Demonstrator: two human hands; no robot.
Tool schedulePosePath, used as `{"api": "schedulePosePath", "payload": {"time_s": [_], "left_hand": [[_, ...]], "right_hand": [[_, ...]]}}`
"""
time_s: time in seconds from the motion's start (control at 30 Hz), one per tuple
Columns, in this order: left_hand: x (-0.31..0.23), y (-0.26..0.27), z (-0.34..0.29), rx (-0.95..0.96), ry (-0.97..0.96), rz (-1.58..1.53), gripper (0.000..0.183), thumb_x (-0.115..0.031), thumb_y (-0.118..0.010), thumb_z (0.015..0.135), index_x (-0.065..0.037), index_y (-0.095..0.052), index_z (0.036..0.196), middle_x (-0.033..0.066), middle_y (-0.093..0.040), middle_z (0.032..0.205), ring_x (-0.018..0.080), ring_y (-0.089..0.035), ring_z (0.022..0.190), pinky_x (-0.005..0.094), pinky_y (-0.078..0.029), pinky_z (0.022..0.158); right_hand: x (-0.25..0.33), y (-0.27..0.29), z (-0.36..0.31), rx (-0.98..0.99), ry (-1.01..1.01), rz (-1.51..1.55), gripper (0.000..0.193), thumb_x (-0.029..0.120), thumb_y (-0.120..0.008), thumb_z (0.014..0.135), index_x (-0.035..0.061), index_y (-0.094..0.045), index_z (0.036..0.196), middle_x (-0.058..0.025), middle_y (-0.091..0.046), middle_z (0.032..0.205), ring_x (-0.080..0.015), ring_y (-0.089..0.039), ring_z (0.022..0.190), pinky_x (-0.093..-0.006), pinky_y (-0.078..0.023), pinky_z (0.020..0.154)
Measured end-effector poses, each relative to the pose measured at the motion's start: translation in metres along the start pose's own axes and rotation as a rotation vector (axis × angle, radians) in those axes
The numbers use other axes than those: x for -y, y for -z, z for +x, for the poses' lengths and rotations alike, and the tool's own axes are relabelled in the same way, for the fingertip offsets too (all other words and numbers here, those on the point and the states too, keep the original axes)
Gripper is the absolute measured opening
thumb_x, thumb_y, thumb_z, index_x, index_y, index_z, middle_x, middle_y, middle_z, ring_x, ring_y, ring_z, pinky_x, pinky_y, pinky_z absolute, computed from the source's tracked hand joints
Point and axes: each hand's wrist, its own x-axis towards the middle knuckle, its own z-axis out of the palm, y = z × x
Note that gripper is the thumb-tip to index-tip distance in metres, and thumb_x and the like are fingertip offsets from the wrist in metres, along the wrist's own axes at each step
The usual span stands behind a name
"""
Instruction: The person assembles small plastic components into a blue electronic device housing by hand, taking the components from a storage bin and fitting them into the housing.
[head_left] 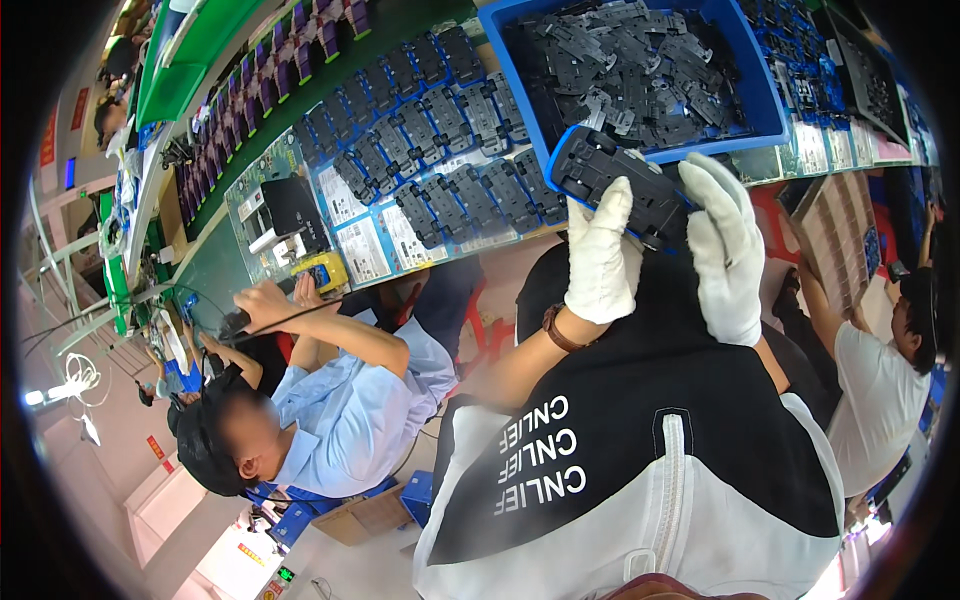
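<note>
A toy car [628, 190], turned underside up, shows its black chassis base and a blue body edge. Its wheel end points up and left. My white-gloved left hand [603, 262] grips it with the thumb laid across the black underside. My right hand [726, 255], also gloved in white, is beside the car's right edge with the fingers stretched out. Whether those fingers touch the car, I cannot tell. Just beyond my hands stands a blue bin [715, 148] heaped with loose black chassis bases [640, 75].
Rows of similar toy cars [440, 125] lie underside up on printed sheets [362, 250] left of the bin. Purple and green parts [260, 90] line the bench farther left. A co-worker in light blue [350, 405] works close on my left; another in white [875, 400] is on my right.
</note>
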Motion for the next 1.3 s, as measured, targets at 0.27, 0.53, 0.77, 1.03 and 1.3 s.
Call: {"api": "schedulePosePath", "payload": {"time_s": [0.27,0.53,0.77,1.03,1.3], "left_hand": [[-0.004,-0.008,0.0,-0.034,0.002,-0.095,0.038,-0.009,-0.066,0.086,-0.009,-0.051,0.121,0.005,-0.062,0.107,0.0183,-0.06,0.101,0.0346,-0.049,0.091],[0.001,-0.001,0.008,-0.025,-0.004,0.023,0.031,0.0,-0.064,0.086,-0.009,-0.055,0.115,0.0038,-0.062,0.106,0.0169,-0.061,0.097,0.0331,-0.051,0.087],[-0.001,-0.003,0.007,-0.072,0.063,-0.009,0.031,0.0,-0.062,0.087,-0.008,-0.054,0.115,0.0038,-0.061,0.105,0.0175,-0.06,0.098,0.0329,-0.051,0.087],[0.003,-0.007,0.006,-0.012,0.0,0.008,0.028,0.001,-0.062,0.086,-0.007,-0.055,0.111,0.0043,-0.06,0.103,0.0165,-0.06,0.097,0.0312,-0.049,0.088],[0.004,-0.001,0.01,-0.062,-0.036,0.15,0.028,0.006,-0.059,0.085,-0.006,-0.056,0.11,0.0056,-0.062,0.101,0.0157,-0.061,0.091,0.0299,-0.051,0.083]], "right_hand": [[-0.003,-0.006,-0.006,0.114,-0.451,0.585,0.039,0.017,-0.054,0.095,-0.0015,-0.052,0.129,-0.0118,-0.056,0.126,-0.0179,-0.053,0.116,-0.0298,-0.04,0.099],[-0.003,-0.006,-0.007,0.06,-0.208,0.307,0.039,0.018,-0.056,0.092,-0.0012,-0.055,0.126,-0.0152,-0.055,0.126,-0.0278,-0.055,0.114,-0.0351,-0.04,0.099],[-0.007,-0.004,-0.008,-0.159,0.15,-0.185,0.059,0.038,-0.078,0.071,0.0047,-0.061,0.116,-0.0158,-0.06,0.114,-0.0325,-0.059,0.103,-0.0399,-0.048,0.088],[-0.002,-0.013,-0.007,-0.113,0.019,-0.124,0.052,0.019,-0.081,0.064,0.0054,-0.06,0.11,-0.0138,-0.062,0.107,-0.032,-0.062,0.096,-0.038,-0.051,0.082],[-0.008,-0.011,-0.005,0.043,-0.03,-0.048,0.054,0.017,-0.077,0.073,0.0032,-0.053,0.119,-0.0156,-0.059,0.114,-0.0298,-0.061,0.103,-0.0363,-0.049,0.087]]}}
